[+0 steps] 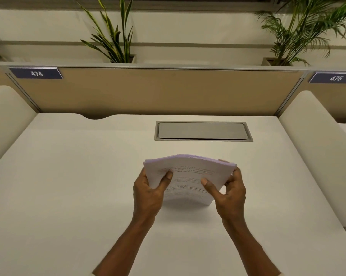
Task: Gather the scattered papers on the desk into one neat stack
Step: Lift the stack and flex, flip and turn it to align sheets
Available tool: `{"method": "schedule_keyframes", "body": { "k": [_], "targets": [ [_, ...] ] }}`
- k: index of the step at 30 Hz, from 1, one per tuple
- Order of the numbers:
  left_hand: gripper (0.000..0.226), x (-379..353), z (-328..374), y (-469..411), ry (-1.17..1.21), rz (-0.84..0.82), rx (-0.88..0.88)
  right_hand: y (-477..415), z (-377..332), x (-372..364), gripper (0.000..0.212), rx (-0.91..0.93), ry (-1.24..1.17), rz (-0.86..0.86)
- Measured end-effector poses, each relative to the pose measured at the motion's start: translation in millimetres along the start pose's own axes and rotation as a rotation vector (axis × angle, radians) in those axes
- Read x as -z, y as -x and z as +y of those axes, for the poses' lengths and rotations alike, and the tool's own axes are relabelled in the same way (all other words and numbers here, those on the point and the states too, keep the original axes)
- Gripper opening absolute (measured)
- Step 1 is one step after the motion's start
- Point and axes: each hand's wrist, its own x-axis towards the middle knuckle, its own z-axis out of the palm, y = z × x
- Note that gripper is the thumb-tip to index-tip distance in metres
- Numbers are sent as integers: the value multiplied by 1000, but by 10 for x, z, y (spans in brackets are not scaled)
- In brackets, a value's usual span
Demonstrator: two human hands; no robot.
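Left hand (148,193) clamped on the left edge of the stack of papers (190,179), thumb (165,181) pressed across the printed top sheet, other fingers hidden behind. Right hand (227,191) gripping the right edge the same way, thumb (208,186) lying over the text, fingertips just showing past the far right corner. Stack held between both hands, standing on its lower edge on the desk (68,186), tilted back and bowed outward in the middle, sheet edges roughly flush. Soft shadow on the white surface just below the stack, between the wrists. Forearms bare, reaching in from the near edge.

Beyond the hands, set into the desk and slightly to the right, a grey cable hatch (203,130), lid shut. Further out, a tan partition (148,92) across the back, with blue labels 474 (36,73) far to the left and 475 (335,78) far to the right. Rounded cream dividers (315,140) flanking the desk on either side. Behind the partition, a snake plant (114,36) beyond the left hand and a palm (307,30) beyond the right.
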Motion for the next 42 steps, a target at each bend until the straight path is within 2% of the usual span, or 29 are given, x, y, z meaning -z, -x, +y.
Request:
{"method": "schedule_keyframes", "body": {
  "k": [4,8,11,13,18,23,26,29,35,39,42],
  "targets": [
    [28,-23,-200,-7,-78,-23,45,12,221,-9,48,-127,34,25],
    [33,-55,-144,-23,-41,-5,31,-14,196,-14,50,-108,3,47],
    [52,-31,-114,-22,-24,-4,-17,-35,157,-15,52,-83,-11,32],
    [56,-5,-118,-38,6,-26,-22,-33,136,3,54,-71,-51,44],
    [51,-59,-78,-90,-34,-85,-16,-68,33,-34,50,4,-77,6],
    [34,-259,25,-90,-98,0,-23,-111,-83,-218,39,-26,-40,5],
    [35,-240,74,-86,-125,56,-67,-125,-151,-217,43,6,-23,5],
    [37,-187,7,-86,-128,57,-24,-103,-97,-188,45,-10,-25,6],
    [12,-204,-107,-81,-205,57,44,-67,48,-209,43,-110,-84,10],
    [14,-216,-80,-55,-232,65,5,-88,28,-212,53,-89,-93,16],
    [12,-228,-115,-30,-230,33,37,-110,85,-205,45,-115,-80,-21]
  ]
}}
